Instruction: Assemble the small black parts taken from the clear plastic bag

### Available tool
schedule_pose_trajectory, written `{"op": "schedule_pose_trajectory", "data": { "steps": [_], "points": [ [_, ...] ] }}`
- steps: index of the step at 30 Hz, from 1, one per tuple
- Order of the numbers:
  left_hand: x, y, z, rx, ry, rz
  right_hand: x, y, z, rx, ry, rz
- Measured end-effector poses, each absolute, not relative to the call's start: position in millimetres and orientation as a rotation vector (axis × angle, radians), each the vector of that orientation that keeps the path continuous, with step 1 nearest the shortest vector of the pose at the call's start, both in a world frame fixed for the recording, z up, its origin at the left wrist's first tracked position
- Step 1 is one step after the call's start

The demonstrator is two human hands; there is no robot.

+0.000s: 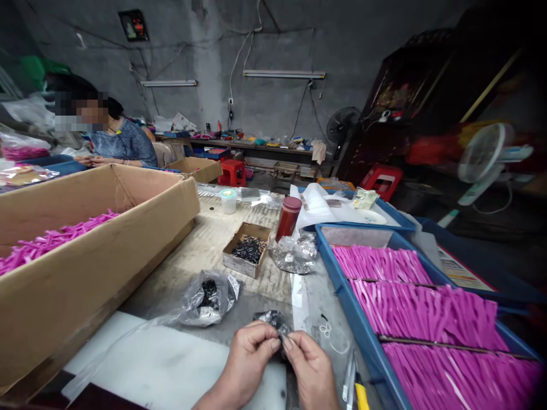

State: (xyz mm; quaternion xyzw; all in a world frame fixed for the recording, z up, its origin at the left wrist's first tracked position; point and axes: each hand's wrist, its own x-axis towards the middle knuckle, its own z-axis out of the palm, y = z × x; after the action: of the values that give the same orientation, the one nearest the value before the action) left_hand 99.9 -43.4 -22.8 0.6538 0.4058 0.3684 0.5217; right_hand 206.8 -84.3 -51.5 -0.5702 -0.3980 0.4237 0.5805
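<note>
My left hand (248, 357) and my right hand (310, 370) meet low in the middle of the head view, fingertips pinched together on a small crumpled plastic bag of black parts (273, 320). Beyond my hands lies a second clear bag with black pieces (208, 296). A small cardboard box of black parts (248, 249) sits further back. To my right a blue tray (356, 319) holds rows of pink plastic pieces (423, 310).
A big cardboard carton (85, 273) with pink pieces fills the left. A red bottle (288, 218), a crumpled bag (294, 253) and a white jar (228, 200) stand behind. A yellow-handled tool (361, 396) lies by the tray. Another person (122, 142) sits at the far left.
</note>
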Motion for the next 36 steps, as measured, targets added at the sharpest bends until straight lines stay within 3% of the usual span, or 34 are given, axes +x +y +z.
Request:
{"op": "schedule_pose_trajectory", "data": {
  "steps": [11,17,26,31,36],
  "points": [
    [97,-40,-27,1.642,1.014,0.889,205,-79,-45,-1.365,-1.000,0.978],
    [90,-10,-25,1.385,1.143,0.919,209,-76,-53,-1.337,-1.007,1.086],
    [88,91,3,1.601,1.422,0.983,213,-74,-59,-1.640,-1.542,0.585],
    [57,76,12,1.888,1.543,0.907,216,-70,-62,-1.652,-1.825,0.360],
    [16,46,1,2.086,1.592,0.600,215,-65,-66,-1.735,-2.052,0.247]
  ]
}}
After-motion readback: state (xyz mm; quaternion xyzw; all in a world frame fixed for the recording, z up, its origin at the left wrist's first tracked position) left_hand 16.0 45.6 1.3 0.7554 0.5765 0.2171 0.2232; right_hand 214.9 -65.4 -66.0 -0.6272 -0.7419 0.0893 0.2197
